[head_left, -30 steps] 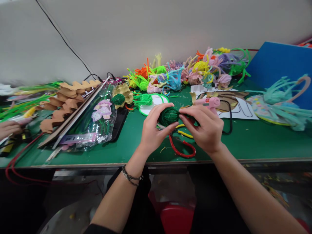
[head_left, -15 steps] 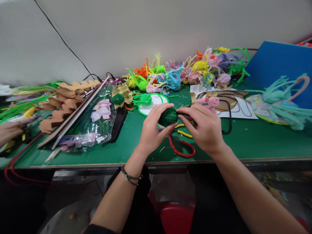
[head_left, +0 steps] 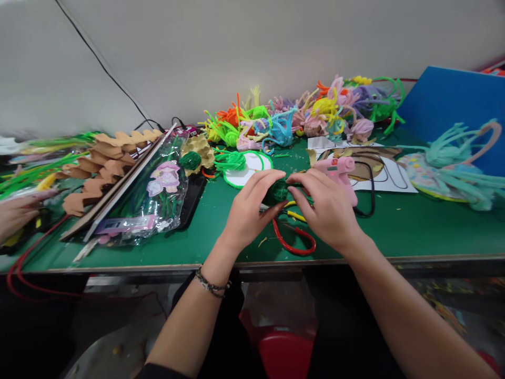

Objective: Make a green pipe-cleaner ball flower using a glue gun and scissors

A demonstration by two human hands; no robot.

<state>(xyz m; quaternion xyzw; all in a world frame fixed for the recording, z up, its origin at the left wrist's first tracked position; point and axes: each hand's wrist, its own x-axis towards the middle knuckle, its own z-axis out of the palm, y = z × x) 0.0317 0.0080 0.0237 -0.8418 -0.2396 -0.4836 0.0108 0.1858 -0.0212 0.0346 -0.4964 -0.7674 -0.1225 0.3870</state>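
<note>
My left hand (head_left: 252, 208) is closed around a ball of dark green yarn (head_left: 280, 192), its thumb below and its fingers over the top. At the ball's right side, thumb and forefinger of my right hand (head_left: 325, 205) pinch the green yarn; their tips are partly hidden. Under the hands lie scissors with red handles (head_left: 294, 247), their blades mostly covered, and a short yellow strip (head_left: 295, 216). Just behind my right hand is a pink glue gun (head_left: 341, 176). A round white piece with a green edge (head_left: 252, 167) lies beyond my left hand, a bright green yarn bundle (head_left: 232, 161) on it.
Colourful fuzzy bundles (head_left: 284, 123) line the wall. To the left are a plastic bag (head_left: 136, 195), brown carton strips (head_left: 98, 176) and another person's hand (head_left: 16, 216). A blue board (head_left: 453, 113) and a turquoise bundle (head_left: 450, 152) are at the right, beside a paper (head_left: 389, 176).
My left fingers have closed further over the yarn ball, hiding more of it. My right hand has shifted slightly left, and more of the glue gun shows.
</note>
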